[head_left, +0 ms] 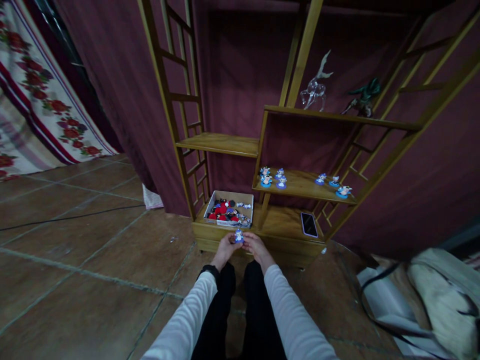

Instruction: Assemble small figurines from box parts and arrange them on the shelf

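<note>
A small figure [239, 236] with a purple top and pale body was held upright between the left hand [225, 248] and the right hand [255, 245], in front of the bottom board [281, 223] and just beside the box [236, 194]. The fingers of both hands were closed on it from either side, near its base, though at that size the exact fingertip contacts could not be made out. By its look, it was judged to be light, stiff and rather smooth, of plastic perhaps, so that little force would be needed; its head and any thin details were best spared pressure, and a grip was best taken low, around the base. Red and dark pieces [222, 211] were heaped in the box. Similar figures [281, 182] were stood in two groups on the shelf [300, 185] above, and a phone [309, 224] was laid on the board's right.
</note>
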`<state>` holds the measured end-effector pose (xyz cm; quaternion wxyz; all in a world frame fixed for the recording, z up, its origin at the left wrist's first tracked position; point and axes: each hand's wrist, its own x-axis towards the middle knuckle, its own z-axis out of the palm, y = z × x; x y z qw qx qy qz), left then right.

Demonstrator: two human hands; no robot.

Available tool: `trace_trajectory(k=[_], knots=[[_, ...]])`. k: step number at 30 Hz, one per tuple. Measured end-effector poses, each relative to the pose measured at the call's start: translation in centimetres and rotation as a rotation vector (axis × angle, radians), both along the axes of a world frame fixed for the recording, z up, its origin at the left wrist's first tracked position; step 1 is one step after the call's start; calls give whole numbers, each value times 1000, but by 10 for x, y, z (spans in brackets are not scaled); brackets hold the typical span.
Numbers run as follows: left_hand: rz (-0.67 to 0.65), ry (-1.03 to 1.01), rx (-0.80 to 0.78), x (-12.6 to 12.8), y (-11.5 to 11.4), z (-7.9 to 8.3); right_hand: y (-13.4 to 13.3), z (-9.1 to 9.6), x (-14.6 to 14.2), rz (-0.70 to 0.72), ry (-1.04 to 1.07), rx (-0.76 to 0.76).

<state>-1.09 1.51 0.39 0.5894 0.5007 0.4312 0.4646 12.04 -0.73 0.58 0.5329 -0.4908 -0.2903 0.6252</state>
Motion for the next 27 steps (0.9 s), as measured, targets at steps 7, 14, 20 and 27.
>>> trace_trajectory(k=[7,14,20,27], knots=[[4,-6,2,-2,2,-3,-5,8,-1,35,10,33],[-13,11,44,-2,1,1,-9,14,-5,2,-57,82],[-67,104,160,1,5,-4,-8,11,-15,-19,-163,258],[-48,192,241,3,8,-11,-12,14,-11,-66,-410,249]])
